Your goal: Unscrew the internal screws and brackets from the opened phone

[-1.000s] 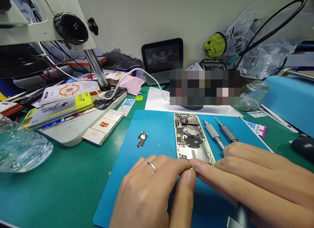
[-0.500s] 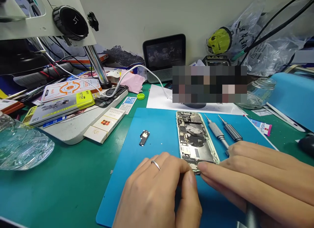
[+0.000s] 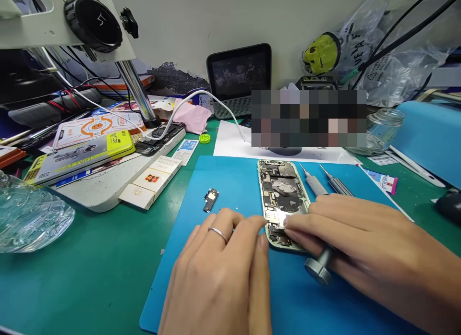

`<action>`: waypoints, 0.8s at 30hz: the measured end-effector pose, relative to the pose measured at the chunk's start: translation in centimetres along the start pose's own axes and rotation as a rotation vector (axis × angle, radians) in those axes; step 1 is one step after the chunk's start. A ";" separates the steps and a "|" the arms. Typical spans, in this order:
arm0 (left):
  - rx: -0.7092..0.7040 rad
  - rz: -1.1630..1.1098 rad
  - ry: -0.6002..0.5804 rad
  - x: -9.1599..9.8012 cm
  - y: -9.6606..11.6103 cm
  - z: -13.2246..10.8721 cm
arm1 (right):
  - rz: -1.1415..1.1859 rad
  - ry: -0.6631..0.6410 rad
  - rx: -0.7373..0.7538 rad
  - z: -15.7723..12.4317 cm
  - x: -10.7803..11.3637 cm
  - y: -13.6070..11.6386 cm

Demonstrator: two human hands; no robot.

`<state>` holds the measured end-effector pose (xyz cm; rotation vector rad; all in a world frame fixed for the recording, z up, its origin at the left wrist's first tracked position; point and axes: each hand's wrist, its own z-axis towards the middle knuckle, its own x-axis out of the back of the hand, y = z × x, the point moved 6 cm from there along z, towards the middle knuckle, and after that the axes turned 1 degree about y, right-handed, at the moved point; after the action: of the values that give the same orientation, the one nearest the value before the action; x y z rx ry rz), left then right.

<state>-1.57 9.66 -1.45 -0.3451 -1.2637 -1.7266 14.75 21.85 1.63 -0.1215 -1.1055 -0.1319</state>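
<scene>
An opened phone point(image 3: 286, 187) lies on the blue mat point(image 3: 237, 181), its inner boards and round coil showing. My left hand point(image 3: 216, 272), with a ring on one finger, is closed at the phone's lower left edge, fingertips against it. My right hand point(image 3: 374, 244) has its thumb and fingertips together over the lower part of the phone's inside. Tucked under that same palm is a grey screwdriver point(image 3: 319, 270), its round cap pointing toward me. To the left of the phone sits a small black phone module point(image 3: 211, 200).
Two metal screwdrivers point(image 3: 336, 184) lie right of the phone, partly behind my right hand. A cigarette pack point(image 3: 153, 179), battery box point(image 3: 82, 155) and glass dish point(image 3: 32, 215) stand left. A microscope stand point(image 3: 135, 92) rises behind; a glass jar point(image 3: 383, 133) is at right.
Both hands have moved up along the phone from its bottom edge, uncovering its lower end. The screwdriver's cap under my right hand shows more now. The view has shifted slightly.
</scene>
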 end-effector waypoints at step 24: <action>-0.115 0.093 -0.216 -2.0 -0.3 -0.7 | 0.173 0.001 -0.093 0.7 -0.6 1.2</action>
<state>-0.53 10.14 -3.27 -0.6630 -1.2812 -1.7210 14.08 23.21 1.35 -0.2991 -1.0835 -0.0278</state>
